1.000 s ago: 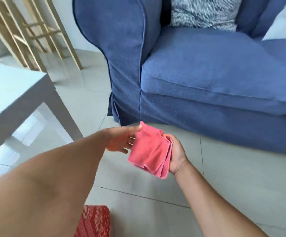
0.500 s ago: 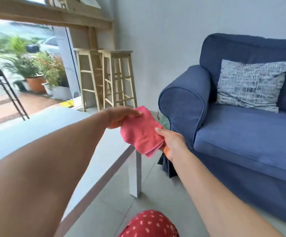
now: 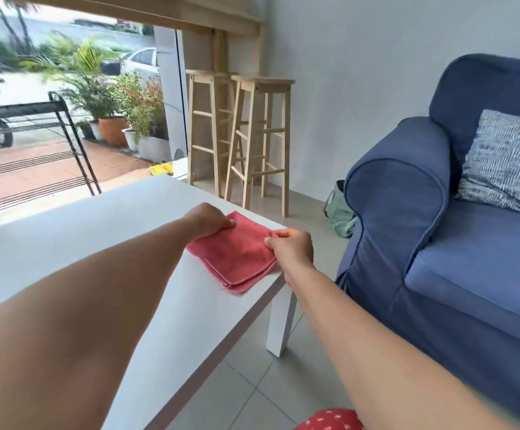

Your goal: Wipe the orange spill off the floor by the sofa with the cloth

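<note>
A folded pink cloth (image 3: 237,254) lies flat on the near right corner of the white table (image 3: 103,243). My left hand (image 3: 209,220) pinches the cloth's far left edge. My right hand (image 3: 289,248) pinches its right edge by the table's corner. The blue sofa (image 3: 457,243) stands to the right of the table, across a strip of grey tiled floor (image 3: 252,398). No orange spill shows on the visible floor.
Two wooden stools (image 3: 252,135) stand by the wall behind the table. A pale green bag (image 3: 341,212) sits on the floor beside the sofa arm. A patterned cushion (image 3: 507,162) rests on the sofa. A black rack (image 3: 35,150) and potted plants stand at the far left.
The view lifted from the floor by the sofa up to the table. Both hands carried the cloth from mid-air down onto the table corner, where it now lies flat.
</note>
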{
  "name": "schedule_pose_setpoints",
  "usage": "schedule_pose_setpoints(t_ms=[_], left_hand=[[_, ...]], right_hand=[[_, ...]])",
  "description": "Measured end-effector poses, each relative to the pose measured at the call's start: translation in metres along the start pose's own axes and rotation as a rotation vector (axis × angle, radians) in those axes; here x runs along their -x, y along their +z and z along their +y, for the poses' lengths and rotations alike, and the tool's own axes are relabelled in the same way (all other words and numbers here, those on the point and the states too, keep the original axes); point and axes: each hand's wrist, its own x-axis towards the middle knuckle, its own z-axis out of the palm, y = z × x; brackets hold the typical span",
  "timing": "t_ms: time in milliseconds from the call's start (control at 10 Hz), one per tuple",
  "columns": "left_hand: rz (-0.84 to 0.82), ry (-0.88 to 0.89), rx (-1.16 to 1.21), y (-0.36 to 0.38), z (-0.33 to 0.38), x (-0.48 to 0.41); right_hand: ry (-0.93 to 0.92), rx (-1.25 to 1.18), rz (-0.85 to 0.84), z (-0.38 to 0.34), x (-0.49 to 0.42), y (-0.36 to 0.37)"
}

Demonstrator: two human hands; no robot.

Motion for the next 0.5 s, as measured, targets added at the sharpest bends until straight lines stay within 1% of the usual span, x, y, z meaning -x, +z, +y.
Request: schedule_pose_setpoints(t_ms=[100,200,300,400,500], left_hand=[[0.127,0.079,-0.143,0.024,0.001,-0.010],[0.263,0.120,-0.241,0.039,0.001,-0.020],[0.364,0.179,-0.384,0.053,0.002,-0.024],[0.394,0.154,-0.465,0.061,-0.002,-0.025],[0.464,0.165,-0.590,0.060,0.006,-0.020]], right_hand=[[-0.068,0.175,0.073,0.008,-0.013,-0.002],[-0.100,0.313,0.132,0.013,-0.025,-0.002],[-0.144,0.433,0.147,0.023,-0.032,-0.007],[-0.204,0.469,0.147,0.030,-0.032,-0.012],[-0.266,0.416,0.161,0.030,-0.027,-0.026]])
